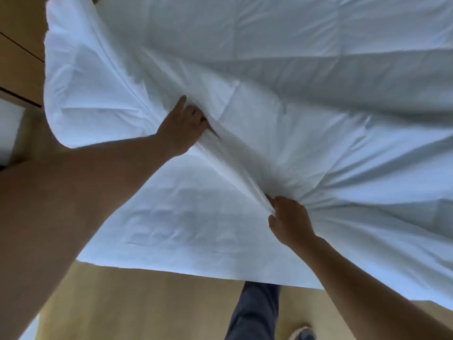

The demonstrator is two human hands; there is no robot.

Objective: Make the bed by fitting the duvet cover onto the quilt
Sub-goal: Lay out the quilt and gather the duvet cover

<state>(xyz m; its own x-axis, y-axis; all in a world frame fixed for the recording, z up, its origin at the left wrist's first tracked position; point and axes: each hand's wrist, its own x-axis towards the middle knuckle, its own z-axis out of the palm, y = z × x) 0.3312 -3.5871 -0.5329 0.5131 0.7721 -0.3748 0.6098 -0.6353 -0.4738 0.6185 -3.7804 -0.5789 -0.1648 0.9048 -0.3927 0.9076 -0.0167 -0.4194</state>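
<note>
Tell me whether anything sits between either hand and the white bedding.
Nothing visible does. The left hand and the right hand each already grip the bunched ridge of white bedding directly; no other object lies on the fabric around them.

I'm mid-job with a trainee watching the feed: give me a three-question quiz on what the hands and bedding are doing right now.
1. True or false: the left hand holds nothing.
2. What does the right hand grip? A) a pillow B) a bunched fold of the white duvet cover C) a shoe
3. What lies under the hanging edge of the bedding, by the person's trouser leg?

Key:
1. False; its fingers curl into the same ridge of fabric.
2. B
3. The tan floor.
</note>
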